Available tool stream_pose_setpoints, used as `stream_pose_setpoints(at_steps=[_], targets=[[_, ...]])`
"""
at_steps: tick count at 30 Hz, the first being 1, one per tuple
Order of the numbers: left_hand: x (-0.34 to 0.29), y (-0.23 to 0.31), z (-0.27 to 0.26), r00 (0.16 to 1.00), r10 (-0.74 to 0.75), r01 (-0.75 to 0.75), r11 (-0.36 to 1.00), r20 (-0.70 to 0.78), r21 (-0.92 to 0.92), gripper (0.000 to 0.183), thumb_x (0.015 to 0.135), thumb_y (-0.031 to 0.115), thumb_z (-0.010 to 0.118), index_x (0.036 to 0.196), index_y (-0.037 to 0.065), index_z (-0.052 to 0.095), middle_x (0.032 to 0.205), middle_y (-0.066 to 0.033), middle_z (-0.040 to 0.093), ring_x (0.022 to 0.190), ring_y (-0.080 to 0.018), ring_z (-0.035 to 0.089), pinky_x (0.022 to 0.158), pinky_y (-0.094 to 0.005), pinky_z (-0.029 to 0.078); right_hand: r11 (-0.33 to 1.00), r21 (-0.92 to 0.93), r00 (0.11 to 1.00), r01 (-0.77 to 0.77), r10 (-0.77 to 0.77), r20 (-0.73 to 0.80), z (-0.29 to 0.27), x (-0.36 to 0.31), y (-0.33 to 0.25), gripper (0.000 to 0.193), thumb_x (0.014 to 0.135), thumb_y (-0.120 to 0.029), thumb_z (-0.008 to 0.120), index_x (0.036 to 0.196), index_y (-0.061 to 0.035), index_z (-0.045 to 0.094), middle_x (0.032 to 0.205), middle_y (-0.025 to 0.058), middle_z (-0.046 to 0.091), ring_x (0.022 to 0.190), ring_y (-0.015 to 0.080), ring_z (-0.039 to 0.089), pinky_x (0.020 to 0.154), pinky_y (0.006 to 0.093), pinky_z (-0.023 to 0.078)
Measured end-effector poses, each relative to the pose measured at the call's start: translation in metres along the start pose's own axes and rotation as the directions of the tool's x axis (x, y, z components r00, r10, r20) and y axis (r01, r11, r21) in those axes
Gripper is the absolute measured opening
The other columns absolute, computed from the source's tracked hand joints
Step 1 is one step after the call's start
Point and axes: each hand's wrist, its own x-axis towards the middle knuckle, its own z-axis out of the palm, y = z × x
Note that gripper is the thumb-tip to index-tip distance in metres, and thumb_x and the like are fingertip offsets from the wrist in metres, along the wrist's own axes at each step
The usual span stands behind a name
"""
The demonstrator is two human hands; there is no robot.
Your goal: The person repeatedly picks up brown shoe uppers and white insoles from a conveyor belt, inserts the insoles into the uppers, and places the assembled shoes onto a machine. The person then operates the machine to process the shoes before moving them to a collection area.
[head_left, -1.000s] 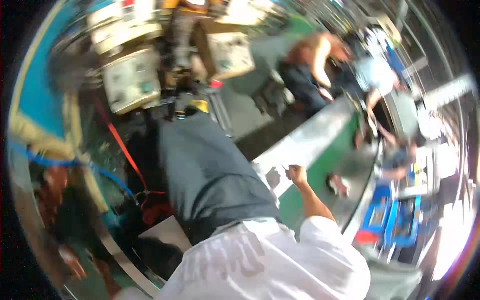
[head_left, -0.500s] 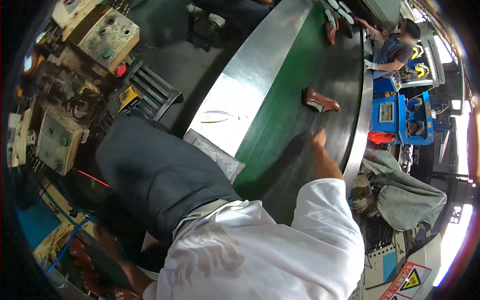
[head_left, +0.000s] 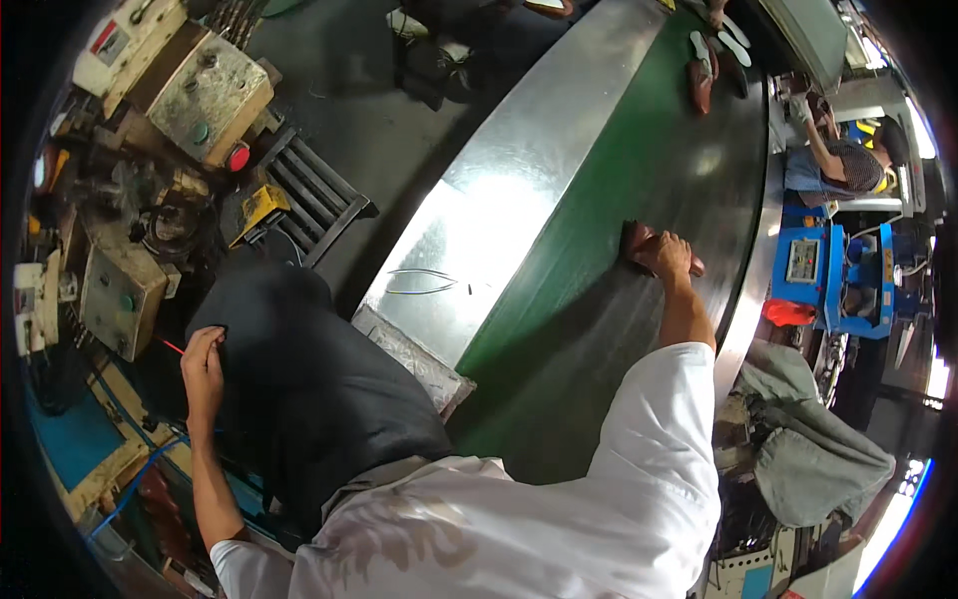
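A reddish-brown leather shoe (head_left: 639, 243) lies on the dark green conveyor belt (head_left: 569, 349) ahead and to the right. My right hand (head_left: 674, 257) reaches across the belt and grips this shoe from above, covering its middle, while the heel and toe stick out on either side. Beside my dark trousers (head_left: 349, 369), at the knee, is my left hand (head_left: 203, 364). Its fingers are bent and drawn together, with nothing visible in them.
Farther up the belt lie another brown shoe (head_left: 702, 85) and pale insole-shaped pieces (head_left: 736, 32). A metal ledge (head_left: 539, 150) borders the belt. Machines with control boxes (head_left: 205, 100) stand left, beside a slatted metal rack (head_left: 317, 195). A co-worker (head_left: 848, 160) and a blue machine (head_left: 833, 275) are right.
My right hand has moved forward and closed on the brown shoe. My left hand has come up from the lower left to beside my knee. The view has shifted slightly.
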Motion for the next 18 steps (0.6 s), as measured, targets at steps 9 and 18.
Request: stream_pose_setpoints(at_steps=[9, 18], targets=[[0.049, 0.036, 0.044, 0.995, 0.099, -0.095, 0.973, 0.009, -0.209, 0.027, 0.099, -0.009, 0.050, 0.116, -0.006, 0.070, 0.114, -0.0188, 0.073, 0.102, -0.0290, 0.073, 0.093, -0.0364, 0.057, 0.851, 0.498, 0.985, -0.167, 0.121, 0.123, 0.012, -0.150, -0.021, 0.085, 0.086, -0.071, 0.071, 0.121, 0.0066, 0.075, 0.108, 0.0327, 0.076, 0.103, 0.0423, 0.077, 0.087, 0.0477, 0.059], [0.035, 0.088, 0.091, 0.997, 0.064, -0.026, 0.832, 0.050, -0.554, 0.026, 0.102, -0.011, 0.052, 0.118, -0.006, 0.071, 0.113, -0.0172, 0.075, 0.103, -0.0263, 0.076, 0.095, -0.0346, 0.060, 0.076, 0.996, 0.991, -0.044, 0.132, 0.034, 0.083, -0.412, -0.136, 0.075, 0.086, -0.016, 0.080, 0.152, -0.0003, 0.049, 0.138, 0.0119, 0.065, 0.131, 0.0242, 0.061, 0.113, 0.0414, 0.045]])
